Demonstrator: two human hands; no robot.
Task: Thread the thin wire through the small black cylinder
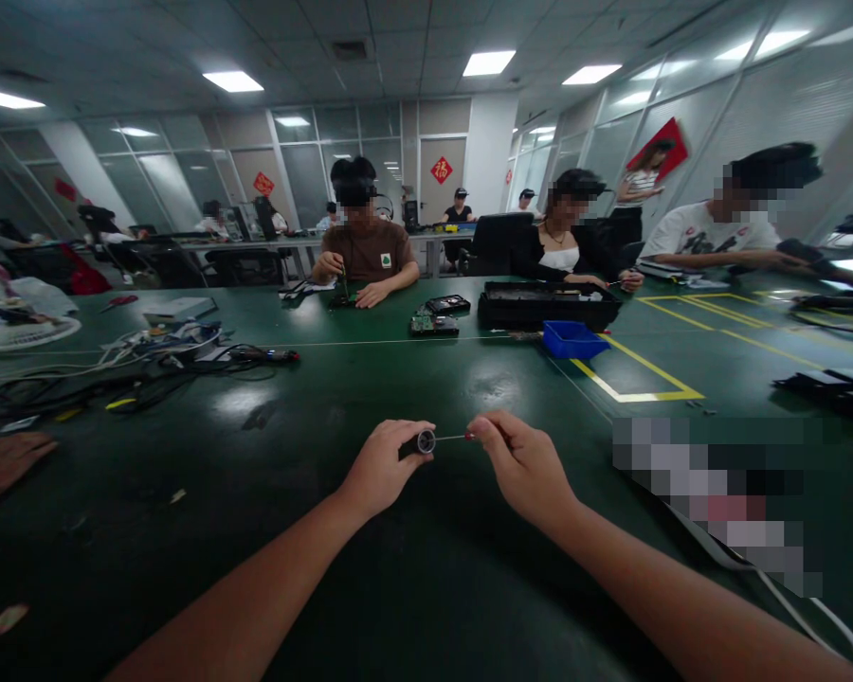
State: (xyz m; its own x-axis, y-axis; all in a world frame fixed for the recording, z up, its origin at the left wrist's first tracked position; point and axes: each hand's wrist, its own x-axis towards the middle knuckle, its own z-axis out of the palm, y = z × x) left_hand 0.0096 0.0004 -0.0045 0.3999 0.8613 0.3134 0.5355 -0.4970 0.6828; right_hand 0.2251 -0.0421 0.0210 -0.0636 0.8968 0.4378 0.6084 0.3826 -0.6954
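Observation:
Between the thumb and fingers of my left hand is a short dark cylinder, its silvery round end turned towards me. The inside of that end shows some detail, too small to make out. My right hand pinches a thin metal rod with a red end, which looks like a small screwdriver. The rod runs level to the left and its tip meets the rim of the cylinder; I cannot tell whether it goes inside. Both hands are just above the green table, a short gap apart.
Cables lie tangled at the left, near another person's hand. Hard drives, a black tray and a blue bin stand ahead. A blurred-out flat object lies at the right. Several people work across the table.

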